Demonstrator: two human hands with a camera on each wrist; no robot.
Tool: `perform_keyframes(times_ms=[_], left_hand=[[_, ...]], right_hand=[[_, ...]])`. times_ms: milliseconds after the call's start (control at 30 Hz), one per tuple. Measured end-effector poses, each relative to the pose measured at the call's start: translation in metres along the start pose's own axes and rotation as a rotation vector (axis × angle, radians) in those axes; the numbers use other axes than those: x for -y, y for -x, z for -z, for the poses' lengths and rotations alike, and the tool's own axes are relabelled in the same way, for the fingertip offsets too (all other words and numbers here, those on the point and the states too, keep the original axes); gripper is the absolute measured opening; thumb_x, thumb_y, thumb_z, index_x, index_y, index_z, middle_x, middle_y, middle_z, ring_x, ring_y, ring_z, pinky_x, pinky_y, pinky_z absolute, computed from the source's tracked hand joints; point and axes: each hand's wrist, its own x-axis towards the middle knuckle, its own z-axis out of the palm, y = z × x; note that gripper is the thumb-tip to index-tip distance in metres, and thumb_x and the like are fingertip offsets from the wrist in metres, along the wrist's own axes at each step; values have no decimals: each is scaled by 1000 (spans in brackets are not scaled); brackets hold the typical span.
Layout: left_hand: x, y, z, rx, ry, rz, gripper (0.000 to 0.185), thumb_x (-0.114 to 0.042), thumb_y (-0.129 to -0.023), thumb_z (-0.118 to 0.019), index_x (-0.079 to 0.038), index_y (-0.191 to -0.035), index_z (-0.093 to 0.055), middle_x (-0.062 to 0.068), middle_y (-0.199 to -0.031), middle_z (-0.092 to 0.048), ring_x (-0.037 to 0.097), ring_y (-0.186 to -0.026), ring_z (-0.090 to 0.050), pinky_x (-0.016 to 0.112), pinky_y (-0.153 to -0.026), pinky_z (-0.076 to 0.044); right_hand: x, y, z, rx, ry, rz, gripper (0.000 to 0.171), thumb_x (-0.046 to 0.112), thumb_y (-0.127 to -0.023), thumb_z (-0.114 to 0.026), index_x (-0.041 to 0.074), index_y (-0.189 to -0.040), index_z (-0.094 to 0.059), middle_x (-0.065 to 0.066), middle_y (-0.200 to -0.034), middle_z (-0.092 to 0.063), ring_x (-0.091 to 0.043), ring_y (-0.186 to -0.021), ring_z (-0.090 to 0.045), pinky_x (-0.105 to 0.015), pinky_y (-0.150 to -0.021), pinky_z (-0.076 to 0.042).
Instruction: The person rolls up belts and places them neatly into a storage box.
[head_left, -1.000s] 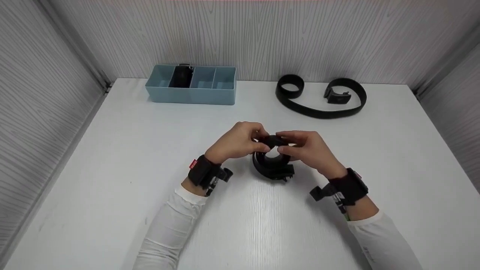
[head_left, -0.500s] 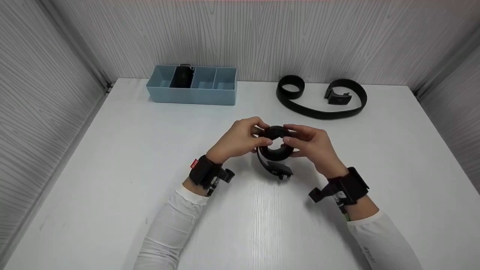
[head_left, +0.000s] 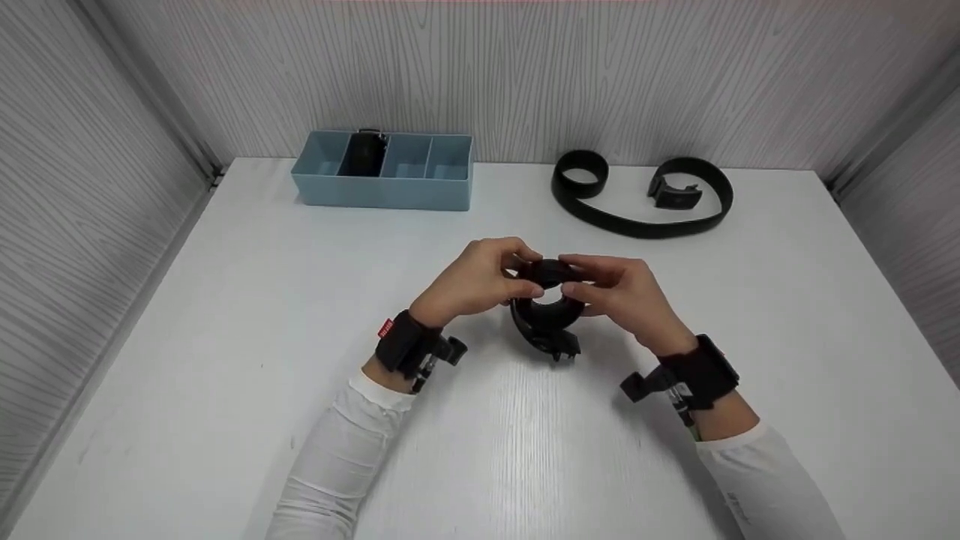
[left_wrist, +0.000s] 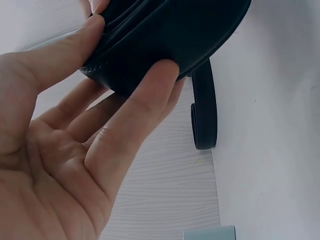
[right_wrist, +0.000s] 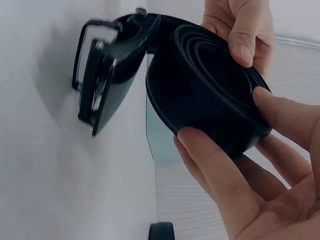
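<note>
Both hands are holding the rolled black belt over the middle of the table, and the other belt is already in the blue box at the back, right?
Not quite. The head view shows the other belt lying loose on the table, right of the blue box. Both the left hand and right hand do hold the rolled belt.

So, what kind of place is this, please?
Probably a small recording booth for tabletop work, not a home: a bare white table enclosed by grey wood-grain panels, a blue divided tray at the back, and cameras strapped on both wrists.
</note>
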Motion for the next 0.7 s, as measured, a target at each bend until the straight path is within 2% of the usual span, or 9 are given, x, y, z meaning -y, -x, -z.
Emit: perform_keyframes(times_ms=[233,367,433,533,700], left_hand=[[2,-2,-2,-77,160,32,42,-15,-93,-80,-4,-129,-61,12,-123,-73,16,-103,-73,30,-82,-58],[3,-3,-1,-85,166,51,42,-13,-93,-80,-4,-129,-60,12,-121,-74,16,-104,-73,30,-85,-58],[3,-3,0,-83,136,53,39,-13,-93,-80,-4,-127,-62,11,-120,-75,16,-102,-73,30,-83,-57],[1,-2,2,-77,86,41,34,-12,-93,-80,-4,-123,-65,10,-116,-76,15,-100,-72,29,-81,-56],[-1,1,4,-42,4,-18,29,-11,-92,-80,-4,-118,-70,10,-114,-76,17,-103,-71,34,-87,-54]], right_hand=[[-3,-1,-2,-135,-192,-28,48,12,-94,-79,5,-139,-66,-15,-124,-72,-22,-100,-74,-35,-76,-62],[-4,-2,-3,-146,-262,-45,51,11,-94,-79,2,-141,-63,-15,-125,-71,-23,-102,-74,-38,-79,-62],[-5,-3,-4,-136,-265,-50,51,11,-94,-79,2,-142,-62,-16,-126,-71,-24,-103,-74,-39,-80,-62],[-4,-2,-3,-108,-214,-38,52,13,-94,-79,3,-142,-62,-17,-128,-69,-23,-105,-73,-39,-80,-62],[0,0,-1,-33,-83,-14,53,15,-93,-81,5,-142,-64,-16,-132,-68,-23,-106,-73,-37,-78,-62]])
